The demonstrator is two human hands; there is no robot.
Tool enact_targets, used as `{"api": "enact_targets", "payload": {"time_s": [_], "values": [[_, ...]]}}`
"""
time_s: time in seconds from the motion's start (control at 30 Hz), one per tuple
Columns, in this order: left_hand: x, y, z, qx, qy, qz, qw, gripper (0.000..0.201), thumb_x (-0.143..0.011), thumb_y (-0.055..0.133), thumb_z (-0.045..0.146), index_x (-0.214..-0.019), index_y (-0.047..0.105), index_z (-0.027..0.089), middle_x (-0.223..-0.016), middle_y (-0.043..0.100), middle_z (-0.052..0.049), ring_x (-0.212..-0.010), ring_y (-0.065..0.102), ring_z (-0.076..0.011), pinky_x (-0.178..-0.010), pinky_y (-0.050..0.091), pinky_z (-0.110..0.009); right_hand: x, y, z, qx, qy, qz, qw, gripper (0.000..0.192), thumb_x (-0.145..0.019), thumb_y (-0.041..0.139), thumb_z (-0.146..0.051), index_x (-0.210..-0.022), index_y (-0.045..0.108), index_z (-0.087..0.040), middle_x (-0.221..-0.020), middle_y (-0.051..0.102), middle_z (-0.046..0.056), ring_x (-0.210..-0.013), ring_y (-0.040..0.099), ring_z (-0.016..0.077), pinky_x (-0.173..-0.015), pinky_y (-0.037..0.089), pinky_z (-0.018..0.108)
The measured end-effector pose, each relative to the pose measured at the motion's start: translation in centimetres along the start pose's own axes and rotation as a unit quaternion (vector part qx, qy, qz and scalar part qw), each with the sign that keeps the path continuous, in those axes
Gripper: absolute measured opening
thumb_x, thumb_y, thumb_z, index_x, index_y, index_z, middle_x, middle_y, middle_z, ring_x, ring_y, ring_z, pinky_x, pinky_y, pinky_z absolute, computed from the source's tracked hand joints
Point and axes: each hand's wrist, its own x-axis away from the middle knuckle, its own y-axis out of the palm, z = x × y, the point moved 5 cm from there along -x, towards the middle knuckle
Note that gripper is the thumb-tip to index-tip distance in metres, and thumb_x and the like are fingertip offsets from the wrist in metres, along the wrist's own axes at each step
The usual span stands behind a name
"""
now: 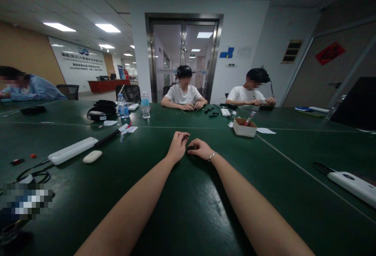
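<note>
Both my forearms reach out over the dark green table (164, 209). Between the fingertips of my left hand (176, 146) is a small dark object (185, 137), raised a little above the table. My right hand (201, 149), with a silver bracelet (212, 156) at its wrist, is curled over another small black piece (190, 148) low at the tabletop. The hands are close together, with a narrow gap between them. Both pieces are too small and partly covered by fingers for me to tell their kind.
Left: a white elongated device (73, 150), a white oval object (92, 156), water bottles (145, 106) and a black case (101, 111). Right: a small box (244, 128) and a white device (352, 183). Two people (184, 93) sit opposite; another person (38, 87) sits far left.
</note>
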Motion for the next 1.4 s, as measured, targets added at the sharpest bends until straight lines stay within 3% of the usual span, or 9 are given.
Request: {"api": "enact_targets", "payload": {"time_s": [0.17, 0.4, 0.53, 0.7, 0.8, 1.1, 1.4], "values": [[0.2, 0.3, 1.1, -0.029, 0.016, -0.034, 0.999, 0.015, -0.076, 0.055, 0.015, -0.090, 0.058, 0.021, -0.090, 0.054, -0.002, -0.088, 0.054, -0.0150, -0.082, 0.046, -0.031, 0.1, 0.5, -0.1, -0.047, 0.024, 0.060, 0.997, 0.021, -0.065, 0.065, -0.029, -0.074, 0.051, -0.015, -0.059, 0.048, -0.006, -0.047, 0.045, 0.0077, -0.043, 0.037, 0.018], [0.1, 0.1, -0.6, 0.032, -0.039, -0.034, 0.998, 0.014, -0.075, 0.057, 0.021, -0.088, 0.057, 0.019, -0.092, 0.057, -0.003, -0.079, 0.058, -0.0131, -0.067, 0.049, -0.025, 0.0, 1.1, -0.3, -0.125, 0.009, 0.079, 0.989, 0.022, -0.067, 0.062, -0.028, -0.077, 0.045, -0.017, -0.068, 0.053, -0.005, -0.037, 0.051, 0.0063, -0.030, 0.035, 0.014], [0.2, 0.2, -1.9, 0.040, -0.080, -0.056, 0.994, 0.015, -0.073, 0.060, 0.027, -0.085, 0.057, 0.018, -0.078, 0.062, -0.001, -0.071, 0.060, -0.0137, -0.064, 0.048, -0.025, -0.3, 1.2, 0.1, -0.207, 0.032, 0.053, 0.976, 0.024, -0.067, 0.067, -0.024, -0.080, 0.049, -0.014, -0.065, 0.055, -0.003, -0.040, 0.057, 0.0095, -0.030, 0.038, 0.013], [0.1, -0.1, -2.8, 0.042, -0.099, -0.048, 0.993, 0.019, -0.072, 0.061, 0.031, -0.084, 0.059, 0.017, -0.074, 0.064, -0.001, -0.067, 0.060, -0.0133, -0.063, 0.047, -0.024, -0.2, 0.7, 0.7, -0.377, 0.099, 0.028, 0.921, 0.021, -0.071, 0.064, -0.009, -0.089, 0.054, -0.011, -0.068, 0.062, 0.004, -0.055, 0.066, 0.0156, -0.049, 0.055, 0.021], [0.1, -0.1, -3.6, 0.040, -0.119, -0.054, 0.991, 0.020, -0.070, 0.063, 0.033, -0.082, 0.062, 0.017, -0.072, 0.064, -0.002, -0.067, 0.060, -0.0139, -0.063, 0.047, -0.025, 0.0, 0.2, 1.2, -0.454, 0.131, 0.028, 0.881, 0.018, -0.078, 0.057, -0.005, -0.095, 0.055, -0.009, -0.072, 0.066, 0.009, -0.064, 0.067, 0.0182, -0.060, 0.057, 0.025], [0.2, 0.8, -5.4, 0.150, -0.213, -0.099, 0.961, 0.027, -0.071, 0.064, 0.035, -0.082, 0.060, 0.011, -0.073, 0.066, -0.008, -0.062, 0.062, -0.0137, -0.060, 0.051, -0.027, 0.0, 0.1, 1.7, -0.461, 0.140, 0.018, 0.876, 0.018, -0.076, 0.059, -0.001, -0.093, 0.059, -0.006, -0.073, 0.067, 0.011, -0.062, 0.067, 0.0178, -0.059, 0.057, 0.024], [0.2, 0.8, -5.8, 0.156, -0.228, -0.097, 0.956, 0.029, -0.072, 0.064, 0.037, -0.083, 0.061, 0.011, -0.070, 0.066, -0.007, -0.063, 0.063, -0.0150, -0.060, 0.052, -0.026, 0.3, 0.0, 1.4, -0.463, 0.142, 0.007, 0.875, 0.022, -0.072, 0.061, 0.002, -0.093, 0.059, -0.007, -0.077, 0.067, 0.010, -0.065, 0.067, 0.0185, -0.063, 0.058, 0.027]]}}
